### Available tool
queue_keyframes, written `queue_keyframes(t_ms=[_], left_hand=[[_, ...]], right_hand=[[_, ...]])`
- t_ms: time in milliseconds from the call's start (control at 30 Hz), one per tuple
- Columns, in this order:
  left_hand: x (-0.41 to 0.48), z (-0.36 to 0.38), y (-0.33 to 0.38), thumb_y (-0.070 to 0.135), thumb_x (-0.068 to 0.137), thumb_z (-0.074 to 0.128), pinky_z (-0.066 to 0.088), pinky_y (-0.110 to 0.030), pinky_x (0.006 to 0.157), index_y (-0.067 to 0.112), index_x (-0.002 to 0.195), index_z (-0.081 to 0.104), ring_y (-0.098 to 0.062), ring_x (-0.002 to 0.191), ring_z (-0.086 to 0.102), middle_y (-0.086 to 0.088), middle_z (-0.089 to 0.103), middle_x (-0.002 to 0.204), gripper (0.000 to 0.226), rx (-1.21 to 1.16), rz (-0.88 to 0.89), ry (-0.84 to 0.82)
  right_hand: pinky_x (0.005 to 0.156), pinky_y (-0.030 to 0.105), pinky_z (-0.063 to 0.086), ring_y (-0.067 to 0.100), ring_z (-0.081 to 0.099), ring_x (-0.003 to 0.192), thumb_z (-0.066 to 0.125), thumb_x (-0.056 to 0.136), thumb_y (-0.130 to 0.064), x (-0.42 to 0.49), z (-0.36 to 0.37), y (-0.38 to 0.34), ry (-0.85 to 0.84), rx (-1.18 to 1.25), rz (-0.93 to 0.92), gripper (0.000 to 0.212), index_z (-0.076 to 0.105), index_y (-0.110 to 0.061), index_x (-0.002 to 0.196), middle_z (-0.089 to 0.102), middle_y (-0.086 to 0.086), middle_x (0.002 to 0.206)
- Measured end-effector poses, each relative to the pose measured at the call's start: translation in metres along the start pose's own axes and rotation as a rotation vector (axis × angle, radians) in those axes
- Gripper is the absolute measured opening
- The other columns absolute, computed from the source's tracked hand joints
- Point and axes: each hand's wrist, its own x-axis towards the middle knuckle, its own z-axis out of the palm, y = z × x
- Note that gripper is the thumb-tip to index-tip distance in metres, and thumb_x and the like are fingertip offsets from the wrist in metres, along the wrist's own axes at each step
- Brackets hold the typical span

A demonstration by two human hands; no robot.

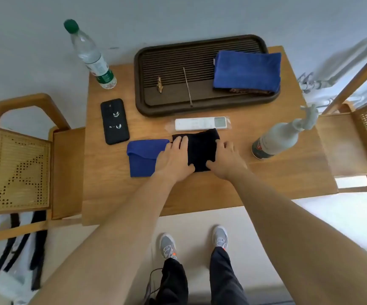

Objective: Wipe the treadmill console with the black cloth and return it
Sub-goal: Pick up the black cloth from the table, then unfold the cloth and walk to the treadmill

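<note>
The black cloth (200, 148) lies folded on the wooden table (200, 194), just below a white remote. My left hand (174, 160) rests on the cloth's left edge, fingers spread flat, thumb on its lower edge. My right hand (225, 160) presses on its right edge, thumb reaching onto the cloth. Both hands lie on the cloth from either side. No treadmill console is in view.
A folded blue cloth (144, 157) touches the black one on the left. Phone (114, 121), white remote (200, 123), water bottle (90, 53), spray bottle (281, 137), and a dark tray (167, 106) with another blue cloth (246, 69) share the table. Wooden chairs (19, 168) flank it.
</note>
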Motion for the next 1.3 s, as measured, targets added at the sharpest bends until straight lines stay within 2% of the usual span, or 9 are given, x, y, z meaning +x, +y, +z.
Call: queue_keyframes(t_ms=[133, 300, 467, 600, 767, 967, 1067, 1167, 1300], left_hand=[[0.012, 0.023, 0.006, 0.037, 0.089, 0.068, 0.051, -0.043, 0.095, 0.018, 0.158, 0.015, -0.034, 0.137, 0.038, -0.008, 0.031, 0.159, 0.089, 0.038, -0.025, 0.066], [0.009, 0.025, 0.01, 0.028, 0.081, 0.076, 0.055, -0.041, 0.079, 0.024, 0.148, 0.031, -0.029, 0.117, 0.057, -0.007, 0.056, 0.133, 0.081, -0.075, -0.019, 0.113], [-0.015, -0.02, 0.019, 0.034, 0.079, 0.069, 0.056, -0.041, 0.071, 0.032, 0.108, 0.061, -0.023, 0.099, 0.059, 0.001, 0.06, 0.109, 0.03, -0.29, -0.001, 0.044], [-0.045, -0.064, 0.023, 0.032, 0.073, 0.073, 0.058, -0.043, 0.069, 0.033, 0.097, 0.059, -0.018, 0.085, 0.059, 0.002, 0.059, 0.1, 0.027, -0.521, 0.0, 0.002], [-0.101, -0.101, 0.0, 0.025, 0.081, 0.078, 0.053, -0.02, 0.063, 0.031, 0.097, 0.063, -0.005, 0.077, 0.068, 0.009, 0.071, 0.083, 0.023, -0.774, -0.006, -0.136], [-0.198, -0.1, -0.066, 0.002, 0.083, 0.071, 0.052, -0.02, 0.065, 0.022, 0.1, 0.063, -0.002, 0.072, 0.065, 0.005, 0.067, 0.079, 0.027, -1.057, -0.235, 0.0], [-0.251, -0.086, -0.105, 0.009, 0.081, 0.071, 0.054, -0.03, 0.077, 0.025, 0.11, 0.06, -0.017, 0.09, 0.066, -0.002, 0.068, 0.092, 0.035, -1.13, -0.388, 0.111], [-0.304, -0.071, -0.151, 0.016, 0.077, 0.072, 0.056, -0.037, 0.083, 0.023, 0.098, 0.061, -0.024, 0.096, 0.066, -0.004, 0.067, 0.09, 0.025, -1.144, -0.57, 0.192], [-0.379, -0.061, -0.211, 0.006, 0.08, 0.069, 0.052, -0.02, 0.062, 0.0, 0.089, 0.06, -0.002, 0.065, 0.061, -0.007, 0.062, 0.074, 0.013, -1.186, -0.692, 0.334]], right_hand=[[0.087, 0.044, 0.052, 0.034, 0.055, 0.12, 0.061, 0.091, -0.019, 0.011, 0.018, 0.002, 0.198, 0.226, 0.043, 0.061, 0.034, -0.015, 0.146, 0.052, 0.014, 0.137], [0.064, 0.025, 0.049, 0.016, 0.065, 0.089, 0.065, 0.082, -0.017, -0.003, 0.008, -0.007, 0.252, 0.578, 0.107, 0.05, 0.052, -0.016, 0.13, 0.068, 0.0, 0.098], [0.077, 0.032, 0.058, 0.015, 0.064, 0.088, 0.061, 0.087, -0.01, -0.049, -0.037, -0.02, 0.14, 0.839, -0.044, 0.016, 0.072, -0.018, 0.095, 0.067, 0.001, 0.09], [0.073, 0.024, 0.048, 0.014, 0.061, 0.091, 0.051, 0.089, 0.0, -0.082, -0.08, -0.038, 0.076, 0.947, -0.131, 0.022, 0.07, -0.011, 0.086, 0.066, 0.002, 0.092], [0.075, 0.027, 0.05, 0.013, 0.062, 0.09, 0.048, 0.094, -0.002, -0.105, -0.103, -0.095, -0.154, 0.868, -0.246, 0.025, 0.073, -0.006, 0.095, 0.066, 0.002, 0.094], [0.075, 0.027, 0.052, 0.018, 0.062, 0.091, 0.051, 0.095, -0.009, -0.133, -0.066, -0.191, -0.475, 0.544, -0.363, 0.023, 0.073, -0.008, 0.102, 0.066, 0.004, 0.093], [0.085, 0.032, 0.053, 0.022, 0.064, 0.096, 0.052, 0.094, -0.009, -0.153, -0.026, -0.246, -0.573, 0.395, -0.473, 0.023, 0.074, -0.008, 0.099, 0.069, 0.005, 0.094], [0.091, 0.043, 0.055, 0.028, 0.066, 0.098, 0.054, 0.089, -0.01, -0.177, 0.018, -0.304, -0.633, 0.263, -0.566, 0.02, 0.073, -0.005, 0.087, 0.072, 0.015, 0.099], [0.081, 0.039, 0.053, 0.022, 0.061, 0.083, 0.056, 0.089, -0.015, -0.218, 0.076, -0.382, -0.714, 0.062, -0.711, 0.016, 0.068, -0.007, 0.081, 0.065, 0.012, 0.086]])
